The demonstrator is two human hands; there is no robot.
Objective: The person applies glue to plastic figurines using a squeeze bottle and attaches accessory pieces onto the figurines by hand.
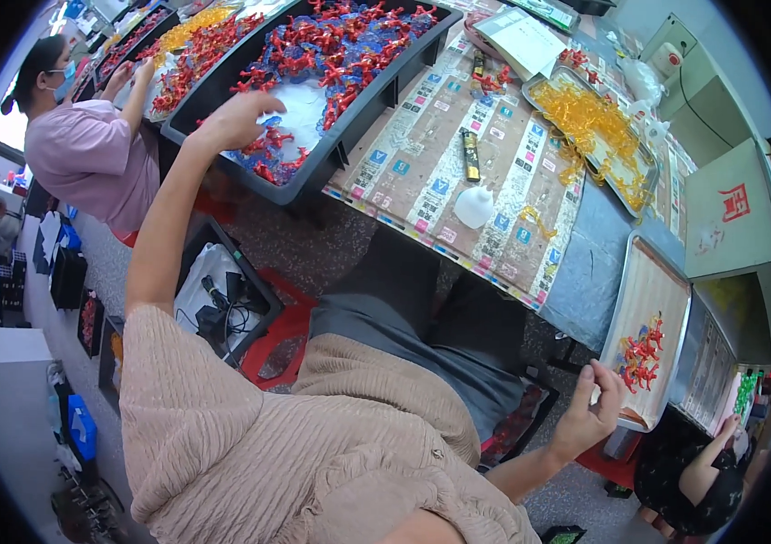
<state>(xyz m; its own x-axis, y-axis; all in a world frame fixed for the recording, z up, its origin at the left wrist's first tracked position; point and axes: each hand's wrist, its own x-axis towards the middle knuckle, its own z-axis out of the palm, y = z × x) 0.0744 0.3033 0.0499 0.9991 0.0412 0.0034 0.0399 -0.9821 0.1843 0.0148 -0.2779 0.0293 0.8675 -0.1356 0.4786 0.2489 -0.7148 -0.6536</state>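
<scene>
One left hand, its fingers loosely bent, was at the upper left of the frame over one large black plastic bin of small red and blue plastic pieces, too many to count. One right hand, lower right, had its thumb and fingers curled near one shallow rectangular tray bearing a single heap of shiny red pieces; whether either hand gripped anything could not be told. Two black-and-yellow cylinders and one rounded white lump lay on the table at upper centre.
</scene>
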